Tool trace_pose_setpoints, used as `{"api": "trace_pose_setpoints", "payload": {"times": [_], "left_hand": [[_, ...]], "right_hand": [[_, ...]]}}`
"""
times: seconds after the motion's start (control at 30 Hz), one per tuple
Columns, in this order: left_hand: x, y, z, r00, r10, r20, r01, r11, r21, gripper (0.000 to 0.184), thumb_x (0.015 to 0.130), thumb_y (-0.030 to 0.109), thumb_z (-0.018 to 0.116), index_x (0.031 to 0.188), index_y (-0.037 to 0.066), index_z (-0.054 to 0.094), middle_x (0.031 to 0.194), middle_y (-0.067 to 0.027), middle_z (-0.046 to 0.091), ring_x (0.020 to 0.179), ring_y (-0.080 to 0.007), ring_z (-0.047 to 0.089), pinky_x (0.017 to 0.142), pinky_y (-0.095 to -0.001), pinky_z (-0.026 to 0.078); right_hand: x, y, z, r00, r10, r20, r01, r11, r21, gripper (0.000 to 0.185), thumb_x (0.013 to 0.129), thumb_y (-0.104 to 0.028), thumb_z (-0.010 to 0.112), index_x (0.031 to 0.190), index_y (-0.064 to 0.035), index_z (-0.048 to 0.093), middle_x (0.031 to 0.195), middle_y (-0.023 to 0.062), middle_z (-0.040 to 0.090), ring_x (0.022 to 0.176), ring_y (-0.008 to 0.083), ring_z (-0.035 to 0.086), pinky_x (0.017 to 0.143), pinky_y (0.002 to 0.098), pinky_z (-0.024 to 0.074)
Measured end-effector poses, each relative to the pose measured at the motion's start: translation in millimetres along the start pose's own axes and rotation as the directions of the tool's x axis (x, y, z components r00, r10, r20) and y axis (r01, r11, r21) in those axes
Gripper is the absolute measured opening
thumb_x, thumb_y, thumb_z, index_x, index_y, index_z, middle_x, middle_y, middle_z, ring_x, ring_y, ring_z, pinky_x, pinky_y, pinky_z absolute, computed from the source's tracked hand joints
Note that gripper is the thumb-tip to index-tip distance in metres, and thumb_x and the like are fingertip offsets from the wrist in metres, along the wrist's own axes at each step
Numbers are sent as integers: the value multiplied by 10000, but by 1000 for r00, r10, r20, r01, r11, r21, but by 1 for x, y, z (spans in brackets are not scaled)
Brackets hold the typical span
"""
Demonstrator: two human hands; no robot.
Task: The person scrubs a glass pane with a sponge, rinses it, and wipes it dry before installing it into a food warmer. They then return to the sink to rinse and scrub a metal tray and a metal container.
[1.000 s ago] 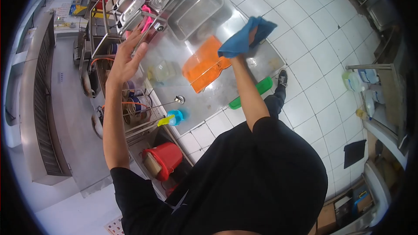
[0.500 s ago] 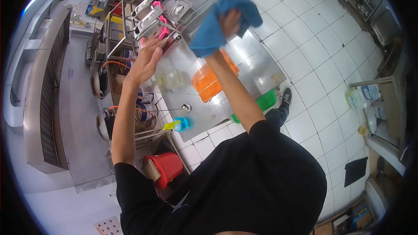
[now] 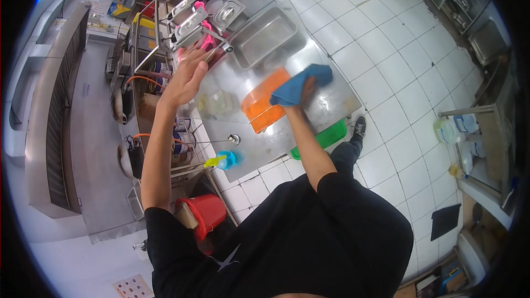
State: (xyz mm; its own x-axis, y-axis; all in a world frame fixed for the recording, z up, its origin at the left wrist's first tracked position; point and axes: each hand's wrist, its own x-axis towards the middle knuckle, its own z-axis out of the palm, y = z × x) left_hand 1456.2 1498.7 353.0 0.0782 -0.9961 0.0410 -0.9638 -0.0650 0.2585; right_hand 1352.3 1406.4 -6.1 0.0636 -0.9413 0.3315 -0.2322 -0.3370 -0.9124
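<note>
A blue cloth (image 3: 301, 85) is bunched in my right hand (image 3: 309, 89), low over the right part of the steel table (image 3: 259, 152). Beside it lies an orange cloth (image 3: 263, 111), folded and flat on the tabletop. My left hand (image 3: 186, 80) is up at the table's left edge, its fingers around a bar of the metal rack (image 3: 218, 44); the fingertips are partly hidden. A clear plastic container (image 3: 220, 102) stands near my left wrist. Closer to me are a blue spray bottle (image 3: 225, 160) with a yellow trigger and a small round metal piece (image 3: 234, 139).
A deep steel pan (image 3: 265, 36) sits at the table's far side, near lidded steel pans (image 3: 228, 14). Something green (image 3: 331, 135) shows below the right edge. A red bucket (image 3: 207, 212) is at lower left. White tiled floor (image 3: 381, 72) lies to the right.
My right hand has brought the blue cloth down and toward me, from over the steel pan to beside the orange cloth. My left hand stays in place.
</note>
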Motion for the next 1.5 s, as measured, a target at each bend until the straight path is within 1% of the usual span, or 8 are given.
{"api": "trace_pose_setpoints", "payload": {"times": [0.23,0.43,0.63,0.8,1.0,1.07,1.2,1.5], "left_hand": [[0,-1,1,996,-84,-40,83,996,-13,544,1027,370,259,1296,-11,539,1146,-211,572,1096,-357,503,1032,-411,314],[-7,-9,2,964,-264,24,264,951,-158,614,1032,465,217,1339,30,522,1299,-182,548,1199,-319,479,1078,-368,286],[-2,-15,-1,891,-430,149,455,844,-284,621,1024,522,223,1410,107,478,1381,-122,512,1254,-244,463,1083,-333,303],[2,-11,-3,958,-261,121,285,923,-260,598,1009,543,316,1410,132,485,1367,-79,515,1235,-221,475,1068,-324,318],[3,-30,6,935,-315,162,355,842,-406,584,1001,530,359,1414,135,479,1336,-94,515,1242,-231,465,1053,-333,333],[2,-14,-3,913,-345,217,403,847,-346,597,1000,545,336,1428,148,462,1373,-94,499,1251,-239,460,1059,-338,335],[3,-18,4,903,-363,231,429,799,-421,607,1009,528,343,1449,119,427,1422,-40,489,1263,-190,457,1054,-302,329],[7,-23,6,904,-252,345,417,696,-585,610,1008,550,309,1493,183,355,1403,-46,501,1323,-186,414,1075,-358,328]], "right_hand": [[-1,-36,27,929,351,117,-361,929,77,801,888,-461,548,1436,61,284,1492,313,214,1433,427,129,1158,522,121],[8,-172,23,916,-402,-13,401,916,-21,411,854,-376,543,1196,-150,513,1265,190,471,1235,420,412,1013,688,204],[-63,-172,39,409,-900,149,876,433,210,252,848,-351,573,1062,-226,618,1128,45,578,1108,266,542,953,600,352],[-29,-179,-11,-165,-665,729,378,640,669,371,891,-257,528,1255,-201,569,1201,43,594,1121,233,567,960,336,437],[-59,-42,53,-510,-699,501,271,423,865,452,907,-169,477,1346,-64,464,1284,85,574,1232,191,517,1005,310,417],[-33,-91,25,-504,-800,327,666,-119,736,414,890,-200,518,1284,-72,513,1206,83,607,1137,176,578,915,319,474],[15,-227,-18,-51,-875,482,456,409,791,402,828,-316,613,1135,-60,570,1112,69,642,924,229,659,682,400,528],[11,-232,8,178,-973,145,724,230,651,447,855,-334,612,1202,-59,552,1177,126,596,1095,280,584,909,415,476]]}}
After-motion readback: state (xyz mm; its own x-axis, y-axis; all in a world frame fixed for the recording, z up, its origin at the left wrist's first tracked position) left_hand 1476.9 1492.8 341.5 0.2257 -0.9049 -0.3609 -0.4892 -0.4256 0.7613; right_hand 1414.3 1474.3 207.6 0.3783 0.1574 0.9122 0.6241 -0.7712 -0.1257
